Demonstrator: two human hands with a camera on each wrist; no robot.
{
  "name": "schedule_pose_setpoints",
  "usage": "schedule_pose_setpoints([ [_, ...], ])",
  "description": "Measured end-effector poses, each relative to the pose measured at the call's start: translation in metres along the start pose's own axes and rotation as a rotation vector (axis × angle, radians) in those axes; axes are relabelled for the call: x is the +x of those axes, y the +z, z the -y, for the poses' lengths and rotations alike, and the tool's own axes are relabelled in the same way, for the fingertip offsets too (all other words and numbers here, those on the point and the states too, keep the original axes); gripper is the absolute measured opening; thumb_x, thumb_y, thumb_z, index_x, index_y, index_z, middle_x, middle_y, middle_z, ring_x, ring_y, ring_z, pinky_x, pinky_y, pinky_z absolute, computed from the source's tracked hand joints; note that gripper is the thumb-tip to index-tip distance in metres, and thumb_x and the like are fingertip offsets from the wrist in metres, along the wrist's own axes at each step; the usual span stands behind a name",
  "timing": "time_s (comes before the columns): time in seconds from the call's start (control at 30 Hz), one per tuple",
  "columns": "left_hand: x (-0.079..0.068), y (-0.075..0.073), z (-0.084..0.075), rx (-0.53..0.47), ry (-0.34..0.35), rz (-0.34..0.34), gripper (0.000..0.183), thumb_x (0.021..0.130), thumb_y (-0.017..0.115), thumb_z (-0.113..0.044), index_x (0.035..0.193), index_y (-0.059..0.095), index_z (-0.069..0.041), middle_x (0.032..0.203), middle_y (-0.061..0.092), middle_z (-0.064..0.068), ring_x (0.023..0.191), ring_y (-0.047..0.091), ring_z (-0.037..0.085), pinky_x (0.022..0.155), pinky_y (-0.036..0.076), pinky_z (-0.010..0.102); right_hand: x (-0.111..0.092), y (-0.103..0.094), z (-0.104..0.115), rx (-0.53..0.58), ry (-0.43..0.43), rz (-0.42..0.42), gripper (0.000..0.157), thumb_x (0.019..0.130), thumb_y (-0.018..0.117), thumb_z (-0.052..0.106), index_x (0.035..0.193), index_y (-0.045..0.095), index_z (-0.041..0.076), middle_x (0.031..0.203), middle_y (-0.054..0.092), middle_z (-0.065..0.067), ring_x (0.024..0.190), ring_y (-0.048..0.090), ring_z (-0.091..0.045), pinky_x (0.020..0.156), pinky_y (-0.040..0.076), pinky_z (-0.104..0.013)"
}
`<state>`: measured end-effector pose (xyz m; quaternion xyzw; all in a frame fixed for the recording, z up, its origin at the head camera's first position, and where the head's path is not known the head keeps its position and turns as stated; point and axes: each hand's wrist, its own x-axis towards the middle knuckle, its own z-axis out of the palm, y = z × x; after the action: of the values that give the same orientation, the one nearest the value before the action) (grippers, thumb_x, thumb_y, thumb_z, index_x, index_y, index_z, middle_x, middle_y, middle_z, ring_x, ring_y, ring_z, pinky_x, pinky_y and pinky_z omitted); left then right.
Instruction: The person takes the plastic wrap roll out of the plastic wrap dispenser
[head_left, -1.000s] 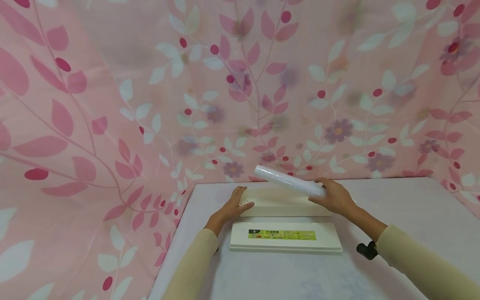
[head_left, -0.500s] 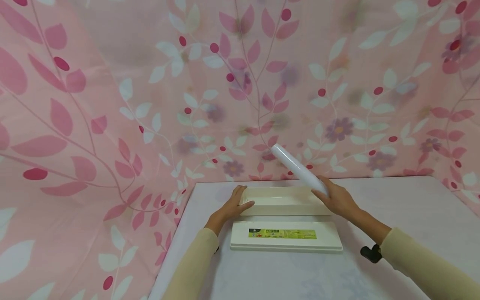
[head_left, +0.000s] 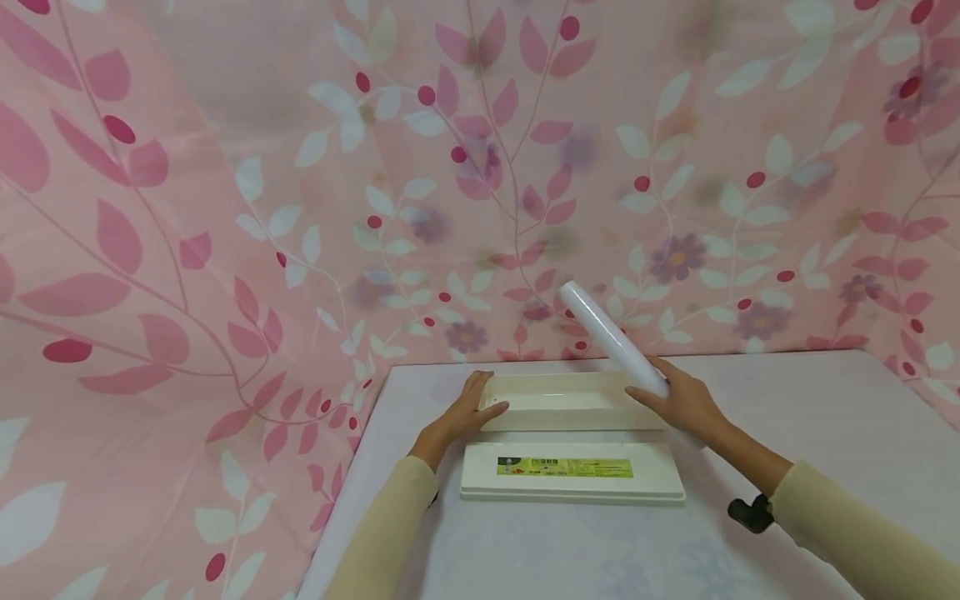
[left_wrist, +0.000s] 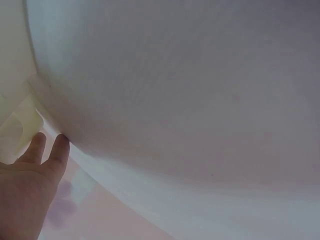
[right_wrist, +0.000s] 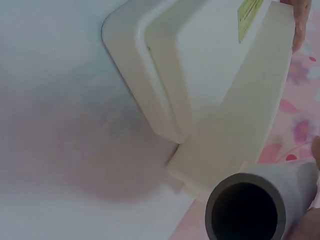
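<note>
My left hand [head_left: 465, 411] holds the left end of a long cream box [head_left: 573, 419], thumb at the front wall and fingers toward the back. In the left wrist view, two fingertips [left_wrist: 61, 140] show beside the box's end. My right hand [head_left: 688, 407] grips a white, glossy roll of cling film [head_left: 609, 333] near its lower end. The roll leans up to the left above the box's right end; its hollow core faces the right wrist camera. In front of the box lies its cream lid [head_left: 570, 493], with a green and yellow label [head_left: 564, 468].
Box and lid stand on a table with a pale cloth [head_left: 540, 550]. Pink flowered fabric [head_left: 420, 275] hangs behind the table and along its left side. A dark wrist mount [head_left: 750, 515] shows beneath the right sleeve.
The cling film roll has been lifted from a low slant over the box to a steeper tilt and shifted right with my right hand. My left hand stays on the box's left end.
</note>
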<state>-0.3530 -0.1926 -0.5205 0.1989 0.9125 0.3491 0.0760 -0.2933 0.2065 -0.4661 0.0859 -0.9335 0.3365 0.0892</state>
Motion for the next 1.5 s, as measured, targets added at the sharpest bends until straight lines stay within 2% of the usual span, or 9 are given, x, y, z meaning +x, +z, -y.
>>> schedule_pose_setpoints([
  [0.17, 0.001, 0.002, 0.001, -0.003, 0.006, -0.004, 0.085, 0.095, 0.060, -0.051, 0.157, 0.018, -0.011, 0.157, 0.020, 0.008, 0.142, 0.028, 0.027, 0.120, 0.024, 0.051, -0.006, -0.003, -0.005, -0.015, 0.003, -0.008, 0.078, 0.087, 0.074, 0.045, 0.145, 0.043, 0.002, 0.122, 0.062, -0.030, 0.091, 0.062, -0.038, 0.069, 0.052, -0.047],
  [0.3, 0.001, 0.004, 0.002, 0.000, 0.017, -0.005, 0.085, 0.095, 0.060, -0.050, 0.157, 0.018, -0.009, 0.158, 0.020, 0.008, 0.143, 0.027, 0.027, 0.120, 0.024, 0.050, -0.012, -0.005, -0.010, -0.034, -0.016, -0.047, 0.072, 0.091, 0.068, 0.043, 0.144, 0.043, -0.001, 0.119, 0.063, -0.031, 0.089, 0.061, -0.038, 0.067, 0.051, -0.048],
  [0.53, -0.001, 0.003, 0.006, 0.014, 0.005, -0.006, 0.085, 0.095, 0.059, -0.051, 0.157, 0.018, -0.010, 0.160, 0.017, 0.011, 0.146, 0.024, 0.028, 0.119, 0.025, 0.052, -0.019, -0.005, -0.016, -0.044, -0.070, -0.117, 0.060, 0.094, 0.067, 0.032, 0.136, 0.048, -0.006, 0.108, 0.065, -0.030, 0.087, 0.061, -0.039, 0.070, 0.050, -0.056],
  [0.63, -0.001, 0.001, 0.005, 0.001, 0.003, -0.012, 0.085, 0.095, 0.060, -0.051, 0.157, 0.018, -0.011, 0.161, 0.016, 0.012, 0.147, 0.023, 0.029, 0.119, 0.024, 0.053, -0.020, -0.007, -0.018, -0.035, -0.049, -0.124, 0.058, 0.095, 0.065, 0.030, 0.131, 0.048, -0.011, 0.105, 0.062, -0.031, 0.087, 0.058, -0.039, 0.070, 0.050, -0.057],
  [0.73, 0.000, 0.000, 0.004, 0.001, 0.002, -0.015, 0.085, 0.095, 0.061, -0.050, 0.157, 0.019, -0.012, 0.161, 0.017, 0.010, 0.147, 0.023, 0.028, 0.120, 0.024, 0.052, -0.022, -0.008, -0.021, -0.014, -0.011, -0.136, 0.061, 0.097, 0.062, 0.030, 0.135, 0.042, -0.013, 0.108, 0.057, -0.032, 0.087, 0.057, -0.040, 0.069, 0.052, -0.058],
  [0.93, 0.001, 0.001, 0.002, 0.024, 0.030, -0.016, 0.081, 0.096, 0.060, -0.046, 0.157, 0.020, -0.011, 0.159, 0.020, 0.010, 0.145, 0.026, 0.027, 0.119, 0.026, 0.051, -0.029, -0.006, -0.030, 0.003, 0.020, -0.200, 0.071, 0.098, 0.060, 0.028, 0.148, 0.025, -0.007, 0.117, 0.053, -0.035, 0.090, 0.058, -0.046, 0.067, 0.052, -0.061],
  [1.0, 0.000, 0.001, 0.001, 0.018, 0.030, -0.016, 0.081, 0.096, 0.061, -0.045, 0.157, 0.020, -0.010, 0.158, 0.020, 0.011, 0.145, 0.026, 0.028, 0.119, 0.025, 0.051, -0.030, -0.007, -0.033, 0.010, 0.022, -0.202, 0.071, 0.098, 0.058, 0.029, 0.149, 0.023, -0.007, 0.118, 0.053, -0.036, 0.090, 0.059, -0.046, 0.066, 0.052, -0.061],
  [1.23, 0.002, 0.000, 0.001, 0.010, 0.023, -0.011, 0.082, 0.096, 0.060, -0.047, 0.157, 0.018, -0.012, 0.159, 0.018, 0.010, 0.145, 0.026, 0.028, 0.120, 0.024, 0.050, -0.035, -0.012, -0.040, 0.018, 0.074, -0.200, 0.070, 0.099, 0.056, 0.035, 0.148, 0.025, -0.004, 0.115, 0.056, -0.036, 0.084, 0.061, -0.042, 0.059, 0.051, -0.047],
  [1.5, 0.006, 0.003, 0.008, 0.032, 0.030, -0.013, 0.084, 0.096, 0.060, -0.047, 0.157, 0.018, -0.009, 0.159, 0.019, 0.009, 0.146, 0.025, 0.027, 0.120, 0.024, 0.049, -0.042, -0.009, -0.047, -0.003, 0.125, -0.170, 0.070, 0.099, 0.056, 0.034, 0.147, 0.026, -0.008, 0.117, 0.054, -0.038, 0.087, 0.060, -0.044, 0.063, 0.051, -0.049],
])
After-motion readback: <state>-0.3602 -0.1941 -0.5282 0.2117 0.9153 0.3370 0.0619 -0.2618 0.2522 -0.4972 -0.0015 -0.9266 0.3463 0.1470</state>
